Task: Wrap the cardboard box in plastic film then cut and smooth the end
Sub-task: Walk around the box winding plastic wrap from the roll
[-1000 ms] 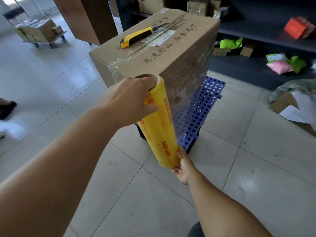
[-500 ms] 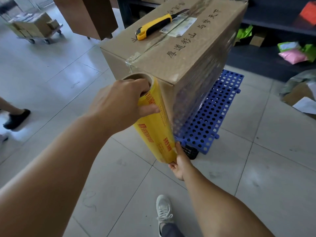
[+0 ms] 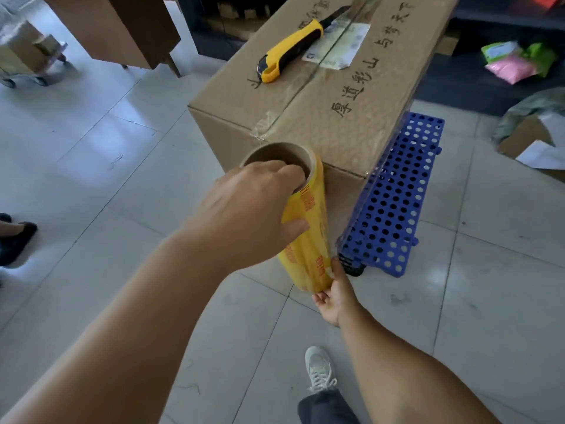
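A large cardboard box [image 3: 321, 96] with black writing stands on a blue perforated plastic pallet [image 3: 394, 203]. A yellow roll of plastic film [image 3: 308, 237] stands nearly upright against the box's near corner. My left hand [image 3: 253, 206] grips its top end, fingers hooked into the cardboard core and thumb on the film. My right hand [image 3: 333, 295] holds the roll's bottom end from below. Clear film covers the box's right side. A yellow and black utility knife [image 3: 290, 50] lies on top of the box.
A wheeled cart with boxes [image 3: 27, 53] stands at far left and a brown cabinet [image 3: 122, 29] behind. Another person's black shoe [image 3: 15, 240] is at the left edge. Dark shelving with coloured packets [image 3: 516, 61] and loose cardboard [image 3: 532, 133] lie right. My shoe [image 3: 319, 368] is on the floor tiles.
I have stepped left around the box, and the roll has come round from the right side to the near corner, trailing film. Both hands keep the same hold.
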The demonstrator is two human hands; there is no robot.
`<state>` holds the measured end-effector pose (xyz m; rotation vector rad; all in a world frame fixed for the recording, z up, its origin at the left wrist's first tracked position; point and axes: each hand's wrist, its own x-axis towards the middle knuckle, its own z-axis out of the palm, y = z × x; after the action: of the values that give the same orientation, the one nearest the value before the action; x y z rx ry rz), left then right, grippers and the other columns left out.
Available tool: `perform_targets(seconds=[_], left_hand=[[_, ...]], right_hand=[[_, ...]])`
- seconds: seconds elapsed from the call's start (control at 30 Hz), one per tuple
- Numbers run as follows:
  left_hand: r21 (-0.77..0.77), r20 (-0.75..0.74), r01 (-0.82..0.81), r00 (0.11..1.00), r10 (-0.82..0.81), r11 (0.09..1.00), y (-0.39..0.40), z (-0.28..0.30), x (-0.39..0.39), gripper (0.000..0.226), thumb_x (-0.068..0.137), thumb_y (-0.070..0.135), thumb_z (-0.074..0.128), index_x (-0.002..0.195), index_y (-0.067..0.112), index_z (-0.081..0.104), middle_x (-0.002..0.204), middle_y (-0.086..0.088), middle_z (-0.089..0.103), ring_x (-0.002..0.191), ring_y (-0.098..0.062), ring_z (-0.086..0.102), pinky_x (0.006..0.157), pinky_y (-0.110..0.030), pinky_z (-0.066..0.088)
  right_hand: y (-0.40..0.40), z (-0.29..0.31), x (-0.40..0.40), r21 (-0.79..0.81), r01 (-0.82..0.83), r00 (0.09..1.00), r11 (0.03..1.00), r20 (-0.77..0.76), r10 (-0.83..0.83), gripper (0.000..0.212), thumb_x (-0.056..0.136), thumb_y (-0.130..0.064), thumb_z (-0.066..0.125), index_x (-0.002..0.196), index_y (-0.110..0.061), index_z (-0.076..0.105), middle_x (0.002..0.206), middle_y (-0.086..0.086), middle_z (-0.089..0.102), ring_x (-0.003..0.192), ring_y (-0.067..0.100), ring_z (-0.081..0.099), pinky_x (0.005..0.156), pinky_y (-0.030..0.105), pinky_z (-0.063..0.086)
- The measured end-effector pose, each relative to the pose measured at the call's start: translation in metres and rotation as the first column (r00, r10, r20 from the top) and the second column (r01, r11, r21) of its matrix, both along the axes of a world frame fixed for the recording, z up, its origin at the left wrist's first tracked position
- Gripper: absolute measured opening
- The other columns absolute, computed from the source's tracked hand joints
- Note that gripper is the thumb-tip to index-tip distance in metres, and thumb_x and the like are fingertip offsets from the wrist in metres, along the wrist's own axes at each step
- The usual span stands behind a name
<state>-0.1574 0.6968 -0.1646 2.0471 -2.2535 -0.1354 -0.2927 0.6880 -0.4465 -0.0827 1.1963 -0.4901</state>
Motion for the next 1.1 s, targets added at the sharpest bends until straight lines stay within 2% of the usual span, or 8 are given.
perform_targets(seconds=[0.07,0.13,0.2,0.3,0.5,0.6,0.73,1.1], left_hand=[[0.012,0.007,0.034,0.999,-0.034,0.999,-0.002,0.001,0.003,0.028,0.080,0.043,0.062,0.097,0.023,0.053,0.084,0.013,0.049,0.072,-0.010,0.042,0.052,-0.018,0.025],[0.029,0.008,0.067,0.998,-0.067,0.997,-0.002,0.002,0.007,0.028,0.081,0.043,0.060,0.100,0.024,0.052,0.087,0.013,0.051,0.074,-0.009,0.041,0.059,-0.021,0.027],[0.037,0.000,0.100,0.995,-0.100,0.994,-0.002,0.001,0.011,0.030,0.081,0.044,0.060,0.103,0.026,0.052,0.092,0.013,0.054,0.077,-0.008,0.042,0.064,-0.021,0.030],[0.046,-0.021,0.146,0.989,-0.145,0.988,-0.001,-0.001,0.020,0.036,0.081,0.046,0.061,0.109,0.027,0.049,0.097,0.013,0.054,0.081,-0.007,0.042,0.067,-0.022,0.033],[0.043,-0.027,0.282,0.959,-0.281,0.958,-0.003,-0.001,0.038,0.040,0.082,0.038,0.062,0.116,0.024,0.048,0.108,0.008,0.055,0.092,-0.011,0.047,0.067,-0.025,0.033],[0.046,-0.006,0.347,0.938,-0.347,0.937,-0.007,0.005,0.046,0.039,0.082,0.035,0.062,0.117,0.023,0.048,0.109,0.007,0.055,0.096,-0.015,0.051,0.067,-0.027,0.034],[0.047,0.041,0.420,0.906,-0.422,0.906,-0.013,0.012,0.049,0.037,0.082,0.036,0.060,0.115,0.025,0.048,0.107,0.007,0.056,0.095,-0.017,0.053,0.064,-0.029,0.037],[0.016,0.012,0.573,0.819,-0.573,0.820,-0.021,0.007,0.061,0.044,0.085,0.032,0.061,0.125,0.025,0.045,0.114,0.005,0.056,0.098,-0.020,0.054,0.069,-0.031,0.041]], right_hand=[[0.001,0.000,0.001,-0.001,0.022,1.000,1.000,-0.010,-0.022,0.055,0.093,-0.058,0.043,0.125,-0.016,0.057,0.142,0.016,0.049,0.137,0.041,0.033,0.115,0.034,0.029],[0.004,0.003,0.003,0.009,0.067,0.998,0.998,-0.021,-0.067,0.058,0.092,-0.059,0.045,0.132,-0.017,0.054,0.115,0.010,0.065,0.085,0.032,0.062,0.089,0.022,0.045],[0.006,0.002,0.005,0.034,0.121,0.992,0.992,-0.048,-0.119,0.053,0.092,-0.058,0.045,0.126,-0.019,0.058,0.090,0.000,0.063,0.052,0.014,0.039,0.066,0.021,0.042],[0.013,-0.004,0.009,0.040,0.192,0.980,0.981,-0.065,-0.189,0.055,0.091,-0.063,0.041,0.118,-0.019,0.059,0.081,0.001,0.063,0.041,0.013,0.030,0.083,0.023,0.042],[0.038,-0.005,0.026,0.008,0.400,0.910,0.917,-0.121,-0.396,0.065,0.088,-0.070,0.038,0.131,-0.023,0.053,0.123,0.004,0.059,0.065,0.013,0.047,0.112,0.035,0.029],[0.051,-0.004,0.037,0.010,0.456,0.884,0.890,-0.122,-0.452,0.069,0.090,-0.067,0.037,0.134,-0.017,0.051,0.110,0.004,0.061,0.057,0.012,0.041,0.111,0.034,0.030],[0.063,-0.008,0.049,0.064,0.566,0.824,0.822,-0.094,-0.559,0.069,0.089,-0.066,0.042,0.135,-0.015,0.049,0.118,0.009,0.057,0.084,0.020,0.058,0.096,0.027,0.041],[0.078,-0.012,0.088,0.093,0.712,0.702,0.696,-0.107,-0.704,0.063,0.090,-0.064,0.043,0.129,-0.016,0.052,0.089,0.005,0.055,0.059,0.014,0.040,0.053,0.023,0.034]])
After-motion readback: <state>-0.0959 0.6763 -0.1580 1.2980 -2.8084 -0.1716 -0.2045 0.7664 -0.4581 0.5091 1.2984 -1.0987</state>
